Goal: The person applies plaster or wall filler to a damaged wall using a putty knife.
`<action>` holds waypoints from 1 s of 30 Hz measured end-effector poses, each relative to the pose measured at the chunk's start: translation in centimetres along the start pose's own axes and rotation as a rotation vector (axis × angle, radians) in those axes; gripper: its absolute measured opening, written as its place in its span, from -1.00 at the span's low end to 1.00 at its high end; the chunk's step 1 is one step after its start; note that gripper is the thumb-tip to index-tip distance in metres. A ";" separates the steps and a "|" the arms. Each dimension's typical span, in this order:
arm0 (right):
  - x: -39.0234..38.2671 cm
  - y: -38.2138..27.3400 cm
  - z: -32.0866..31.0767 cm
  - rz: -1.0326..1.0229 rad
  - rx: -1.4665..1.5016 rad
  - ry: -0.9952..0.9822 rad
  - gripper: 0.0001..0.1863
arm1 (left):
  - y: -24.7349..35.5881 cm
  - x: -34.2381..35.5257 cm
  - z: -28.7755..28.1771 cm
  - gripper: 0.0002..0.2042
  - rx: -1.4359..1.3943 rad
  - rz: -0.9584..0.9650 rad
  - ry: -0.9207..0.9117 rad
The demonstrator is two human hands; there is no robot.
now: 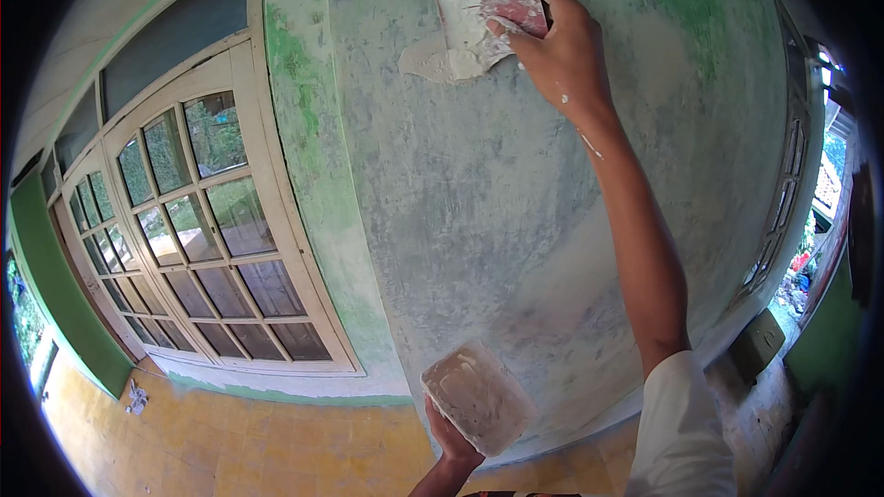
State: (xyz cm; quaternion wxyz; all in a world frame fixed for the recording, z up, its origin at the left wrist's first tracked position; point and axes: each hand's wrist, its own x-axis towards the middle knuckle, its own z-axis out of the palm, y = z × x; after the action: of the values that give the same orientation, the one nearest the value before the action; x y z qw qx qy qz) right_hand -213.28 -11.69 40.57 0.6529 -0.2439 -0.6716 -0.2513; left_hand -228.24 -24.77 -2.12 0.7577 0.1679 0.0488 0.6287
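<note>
My right hand (pixel 562 46) is raised high against the wall, its fingers closed on a flat reddish scraper (pixel 523 2) whose blade is thickly coated in white putty. Just below and left of the blade, a wet patch of putty (pixel 428 60) clings to the grey wall (pixel 460 184). White specks dot my right wrist and forearm. Low down, my left hand (pixel 451 437) grips a squarish, shallow container (pixel 479 400) from its left side and underneath; pale putty shows inside it. Part of the left hand's fingers is hidden by the container.
At left stand cream-framed doors (pixel 203 230) with several glass panes, beside a green-painted wall strip (pixel 304 110). Yellow floor tiles (pixel 276 442) run along the wall's foot. A small crumpled scrap (pixel 136 398) lies near the green pillar (pixel 69 285). A boxy object (pixel 757 342) sits at the far right.
</note>
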 end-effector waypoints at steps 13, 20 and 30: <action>-0.4 0.4 -5.4 -0.040 -0.148 0.178 -0.49 | -1.0 0.1 -0.3 -0.28 0.019 -0.021 0.012; -4.5 -2.1 2.7 -0.467 -0.561 0.215 -0.49 | -0.9 -0.1 -0.3 -0.27 -0.063 -0.069 -0.028; -6.7 -7.0 9.0 -0.392 -0.312 0.205 -0.59 | -1.4 -0.2 -0.5 -0.23 -0.012 -0.050 0.011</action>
State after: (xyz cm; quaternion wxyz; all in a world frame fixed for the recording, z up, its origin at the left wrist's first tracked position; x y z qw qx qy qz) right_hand -224.50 -11.04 33.50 0.6109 -0.1799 -0.5895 -0.4969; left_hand -227.08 -25.04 -3.11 0.7739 0.1585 0.0532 0.6109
